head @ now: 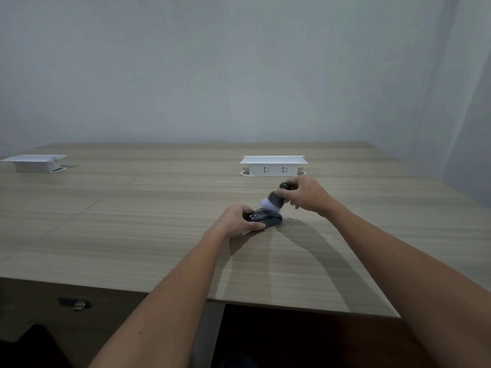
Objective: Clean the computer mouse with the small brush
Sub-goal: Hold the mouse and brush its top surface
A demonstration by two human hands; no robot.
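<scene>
— What is the setting?
— A wood-grain table (132, 221) against a plain grey wall (212, 62); two white pop-up socket boxes, one far left (34, 163), one far right (273, 167).

— And the hands?
— The left hand (236, 220) clasps a dark computer mouse (265, 217) on the tabletop, right of centre. The right hand (305, 193) grips a small brush (276, 199), its white bristles touching the mouse, just in front of the right socket box.
</scene>
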